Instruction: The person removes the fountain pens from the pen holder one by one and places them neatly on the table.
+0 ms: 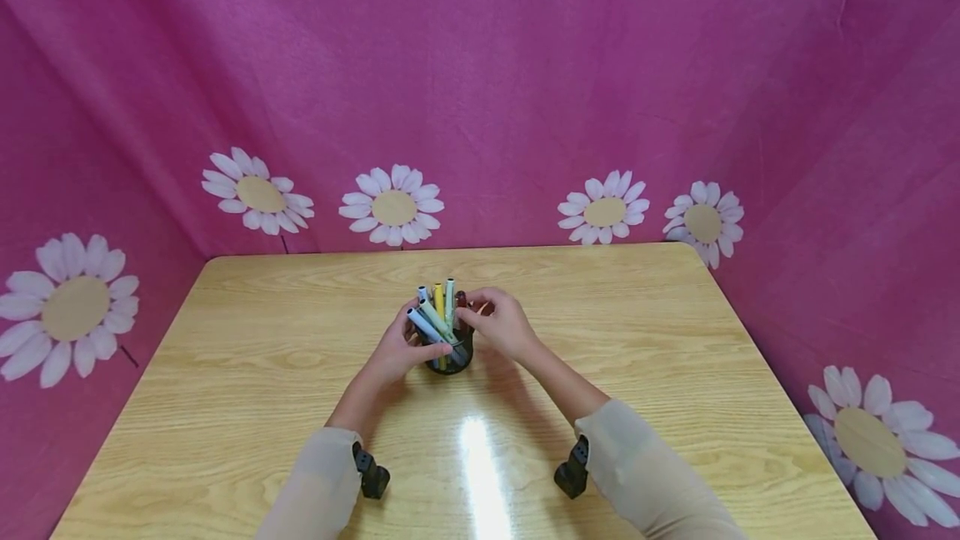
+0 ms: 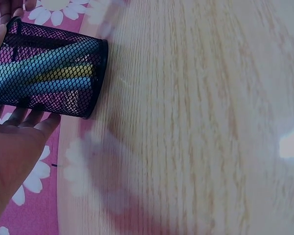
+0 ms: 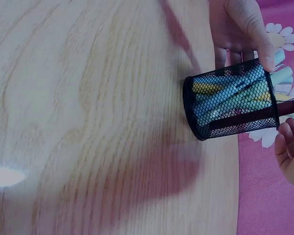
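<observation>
A black mesh pen holder (image 1: 461, 358) stands upright on the wooden table, filled with several markers in pale blue, pale green and yellow. My left hand (image 1: 397, 348) grips it from the left, thumb across the near side at the rim and fingers around the far side. At the holder's right side, my right hand (image 1: 506, 326) pinches the upper end of a dark red pen (image 3: 245, 118). The pen's lower part is inside the holder and shows through the mesh in the right wrist view. A yellow marker (image 1: 438, 297) stands among the others.
The light wooden table (image 1: 300, 407) reaches back to a pink curtain (image 1: 480, 90) printed with white daisies. A bright light reflection lies on the tabletop nearer to me. Black wrist cameras sit at both beige sleeves (image 1: 633, 457).
</observation>
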`<state>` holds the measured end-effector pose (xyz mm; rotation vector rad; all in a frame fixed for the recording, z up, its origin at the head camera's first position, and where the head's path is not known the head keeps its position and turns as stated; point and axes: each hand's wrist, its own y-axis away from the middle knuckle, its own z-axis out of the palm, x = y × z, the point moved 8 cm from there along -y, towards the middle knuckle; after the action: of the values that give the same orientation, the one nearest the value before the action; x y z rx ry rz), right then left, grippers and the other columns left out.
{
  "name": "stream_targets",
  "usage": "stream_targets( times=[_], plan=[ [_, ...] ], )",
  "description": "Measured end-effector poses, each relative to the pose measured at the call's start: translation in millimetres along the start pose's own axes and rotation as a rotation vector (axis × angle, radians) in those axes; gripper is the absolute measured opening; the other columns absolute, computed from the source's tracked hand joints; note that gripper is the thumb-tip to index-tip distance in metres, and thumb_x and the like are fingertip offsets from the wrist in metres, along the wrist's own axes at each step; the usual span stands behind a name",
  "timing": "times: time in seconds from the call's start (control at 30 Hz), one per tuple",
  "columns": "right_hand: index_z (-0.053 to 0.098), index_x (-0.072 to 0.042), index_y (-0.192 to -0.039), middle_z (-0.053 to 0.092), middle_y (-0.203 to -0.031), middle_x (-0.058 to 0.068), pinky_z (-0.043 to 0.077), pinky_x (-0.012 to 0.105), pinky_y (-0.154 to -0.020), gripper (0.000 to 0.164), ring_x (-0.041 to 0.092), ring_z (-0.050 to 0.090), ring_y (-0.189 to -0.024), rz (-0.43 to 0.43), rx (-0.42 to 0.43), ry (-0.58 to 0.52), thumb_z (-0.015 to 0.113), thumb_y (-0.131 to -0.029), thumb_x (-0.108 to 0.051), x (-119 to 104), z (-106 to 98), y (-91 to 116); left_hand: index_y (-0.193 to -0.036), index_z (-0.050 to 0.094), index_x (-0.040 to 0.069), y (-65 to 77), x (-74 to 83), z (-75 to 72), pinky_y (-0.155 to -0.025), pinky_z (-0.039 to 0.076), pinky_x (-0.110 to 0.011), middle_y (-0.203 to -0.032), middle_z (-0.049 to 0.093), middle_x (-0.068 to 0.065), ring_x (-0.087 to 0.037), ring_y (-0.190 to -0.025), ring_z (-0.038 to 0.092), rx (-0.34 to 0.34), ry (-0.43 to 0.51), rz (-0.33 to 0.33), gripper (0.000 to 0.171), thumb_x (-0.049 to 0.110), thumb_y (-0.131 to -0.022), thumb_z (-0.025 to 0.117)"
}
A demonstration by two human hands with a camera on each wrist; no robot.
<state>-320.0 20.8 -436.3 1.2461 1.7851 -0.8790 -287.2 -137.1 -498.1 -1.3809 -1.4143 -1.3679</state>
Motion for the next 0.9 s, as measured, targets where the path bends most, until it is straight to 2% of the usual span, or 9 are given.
stream_targets(
  times=[0.17, 0.3, 0.7, 0.9],
  plan=[
    [0.068, -0.005, -0.101, 0.068, -0.097, 0.010, 0.052, 0.024, -0.068, 0.023, 0.018, 0.062, -0.083, 0.004, 0.048, -0.060, 0.070, -0.083, -0.019, -7, -6, 0, -0.149, 0.014, 0.021, -0.3, 0.3, -0.5, -0.115, 0.022, -0.049, -0.153, 0.025, -0.010, -0.032, -0.144, 0.018, 0.005, 0.002, 0.009, 0.094, 0.021, -0.078, 0.076],
    [0.068, -0.004, -0.101, 0.069, -0.097, 0.011, 0.054, 0.027, -0.073, 0.021, 0.020, 0.064, -0.085, -0.009, 0.055, -0.105, 0.069, -0.084, -0.017, -13, -10, 0, -0.149, 0.014, 0.022, -0.3, 0.3, -0.6, -0.115, 0.021, -0.048, -0.153, 0.025, -0.009, -0.031, -0.144, 0.018, 0.002, 0.014, 0.011, 0.094, 0.020, -0.078, 0.076],
    [0.068, -0.005, -0.100, 0.070, -0.092, 0.012, 0.055, 0.027, -0.077, 0.021, 0.014, 0.066, -0.083, -0.042, 0.104, -0.179, 0.069, -0.085, -0.018, -28, -25, -3, -0.149, 0.011, 0.024, 0.9, -0.7, 2.2, -0.116, 0.018, -0.050, -0.155, 0.020, -0.007, -0.032, -0.145, 0.012, -0.012, 0.000, 0.003, 0.094, 0.024, -0.080, 0.075],
    [0.068, -0.004, -0.100, 0.069, -0.092, 0.015, 0.054, 0.029, -0.081, 0.022, 0.017, 0.067, -0.085, -0.064, 0.105, -0.218, 0.068, -0.085, -0.019, -36, -31, -4, -0.150, 0.008, 0.026, 1.3, -2.1, 2.4, -0.115, 0.016, -0.052, -0.157, 0.015, -0.008, -0.034, -0.145, 0.009, -0.014, 0.015, -0.022, 0.096, 0.026, -0.080, 0.074]
  ],
)
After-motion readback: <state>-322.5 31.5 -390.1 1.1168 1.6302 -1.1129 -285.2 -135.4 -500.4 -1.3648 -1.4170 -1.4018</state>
